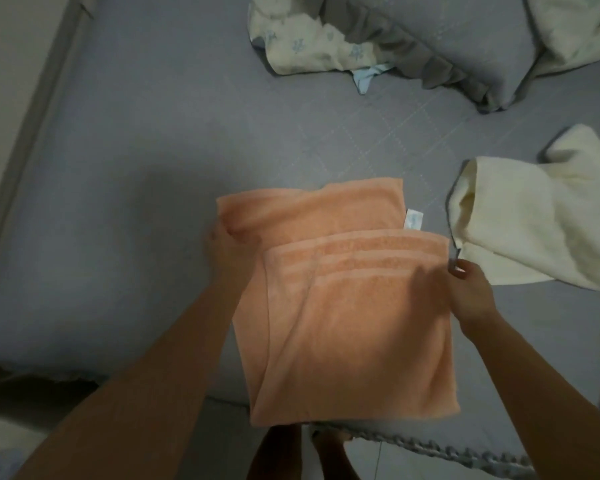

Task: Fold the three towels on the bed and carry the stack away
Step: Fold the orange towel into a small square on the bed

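Note:
An orange towel lies partly folded on the grey bed, its near end hanging over the bed's front edge. A striped flap is folded over the lower layer, and a white label shows at the far right. My left hand grips the towel's far left edge. My right hand pinches the right corner of the striped flap. A cream towel lies crumpled just right of the orange one, close to my right hand. No third towel can be told apart.
Rumpled floral bedding and a grey ruffled pillow lie at the head of the bed. The bed's left edge runs along a pale wall. My feet stand on the tiled floor below the bed's front edge.

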A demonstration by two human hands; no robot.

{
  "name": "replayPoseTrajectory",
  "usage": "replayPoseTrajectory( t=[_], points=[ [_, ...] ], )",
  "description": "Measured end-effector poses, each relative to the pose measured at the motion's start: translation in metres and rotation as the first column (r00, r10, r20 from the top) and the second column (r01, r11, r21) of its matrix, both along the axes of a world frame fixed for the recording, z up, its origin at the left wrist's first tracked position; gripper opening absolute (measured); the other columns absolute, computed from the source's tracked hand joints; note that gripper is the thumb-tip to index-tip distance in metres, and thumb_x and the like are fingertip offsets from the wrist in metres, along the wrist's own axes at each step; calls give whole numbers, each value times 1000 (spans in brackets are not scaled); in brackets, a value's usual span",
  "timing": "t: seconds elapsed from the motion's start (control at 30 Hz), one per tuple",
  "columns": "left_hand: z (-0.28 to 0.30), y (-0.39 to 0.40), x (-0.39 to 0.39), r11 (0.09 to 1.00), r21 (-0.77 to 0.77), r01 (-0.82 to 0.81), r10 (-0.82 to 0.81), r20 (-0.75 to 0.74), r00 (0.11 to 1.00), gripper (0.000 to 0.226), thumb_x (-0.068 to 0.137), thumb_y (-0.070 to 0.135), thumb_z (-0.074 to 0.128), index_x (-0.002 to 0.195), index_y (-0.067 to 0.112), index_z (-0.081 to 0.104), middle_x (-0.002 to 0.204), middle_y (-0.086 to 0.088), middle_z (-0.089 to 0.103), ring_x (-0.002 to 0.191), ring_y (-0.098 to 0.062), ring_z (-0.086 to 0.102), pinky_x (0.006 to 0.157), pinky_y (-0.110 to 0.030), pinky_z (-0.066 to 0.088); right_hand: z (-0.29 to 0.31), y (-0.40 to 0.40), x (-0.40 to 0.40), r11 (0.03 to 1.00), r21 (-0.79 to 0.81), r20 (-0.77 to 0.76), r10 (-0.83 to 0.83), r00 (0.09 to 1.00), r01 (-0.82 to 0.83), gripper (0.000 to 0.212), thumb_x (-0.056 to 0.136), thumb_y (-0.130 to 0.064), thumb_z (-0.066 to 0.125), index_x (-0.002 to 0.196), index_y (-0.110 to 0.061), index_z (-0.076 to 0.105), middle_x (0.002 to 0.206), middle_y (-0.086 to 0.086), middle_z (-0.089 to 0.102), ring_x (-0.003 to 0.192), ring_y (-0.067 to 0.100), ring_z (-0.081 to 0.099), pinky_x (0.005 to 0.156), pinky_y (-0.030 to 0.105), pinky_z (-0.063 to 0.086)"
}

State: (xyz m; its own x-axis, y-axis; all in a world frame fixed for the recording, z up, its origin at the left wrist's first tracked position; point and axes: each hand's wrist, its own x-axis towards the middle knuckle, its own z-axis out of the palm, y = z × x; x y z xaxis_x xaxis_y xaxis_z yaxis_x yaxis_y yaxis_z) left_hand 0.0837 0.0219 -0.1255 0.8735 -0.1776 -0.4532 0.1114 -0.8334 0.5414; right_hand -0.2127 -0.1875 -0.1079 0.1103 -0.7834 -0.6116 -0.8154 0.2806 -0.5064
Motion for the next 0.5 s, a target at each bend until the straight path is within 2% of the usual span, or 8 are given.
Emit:
replayPoseTrajectory(
  t=[0.07,0.17,0.23,0.3,0.37,0.4,0.5],
  points=[
    [-3,11,24,995,95,35,-40,52,998,77,76,25,76,142,8,41,136,-24,49,127,-38,47,108,-44,37,1,-6,12,999,-17,13,-42,999,42,32,86,-33,61,107,-9,65,102,13,71,94,31,66,86,48,53],
    [-3,10,46,1000,-4,31,-31,-13,999,64,80,28,74,135,9,49,124,-19,61,112,-32,59,96,-41,47,2,-11,31,994,-108,-75,-43,996,35,38,89,-32,59,115,-4,63,111,20,67,105,41,62,88,43,48],
    [1,-2,55,996,-90,18,-25,-76,997,49,82,26,72,126,10,56,112,-12,67,99,-26,63,82,-36,51,6,-12,51,957,-279,-236,15,972,-83,47,92,-33,59,126,-2,56,123,27,56,116,46,51,95,46,40],
    [3,-16,67,990,-138,27,-35,-53,998,40,85,19,69,123,9,61,102,-10,68,94,-25,64,75,-32,50,10,-13,77,898,-367,-274,144,951,-242,49,94,-37,58,132,-6,54,130,25,53,122,44,45,101,48,36],
    [6,-24,78,993,-118,17,-12,41,999,32,85,17,66,117,11,67,91,-3,66,85,-19,62,68,-22,42,7,-23,104,874,-333,-206,298,932,-354,44,96,-34,54,131,-7,55,128,21,60,122,39,51,104,45,38],
    [6,-25,83,996,-93,6,0,65,998,27,84,20,65,110,14,71,87,-1,67,82,-17,62,66,-20,40,5,-29,117,888,-299,-164,314,935,-351,43,96,-33,53,131,-8,54,125,18,63,119,37,55,104,45,40],
    [0,-25,91,997,-31,69,-69,23,997,17,82,22,65,95,15,74,81,-3,70,75,-14,61,54,-17,41,-2,-44,148,961,-216,-126,145,981,-170,36,91,-35,54,122,-17,56,113,5,67,112,30,60,103,45,43]
  ],
)
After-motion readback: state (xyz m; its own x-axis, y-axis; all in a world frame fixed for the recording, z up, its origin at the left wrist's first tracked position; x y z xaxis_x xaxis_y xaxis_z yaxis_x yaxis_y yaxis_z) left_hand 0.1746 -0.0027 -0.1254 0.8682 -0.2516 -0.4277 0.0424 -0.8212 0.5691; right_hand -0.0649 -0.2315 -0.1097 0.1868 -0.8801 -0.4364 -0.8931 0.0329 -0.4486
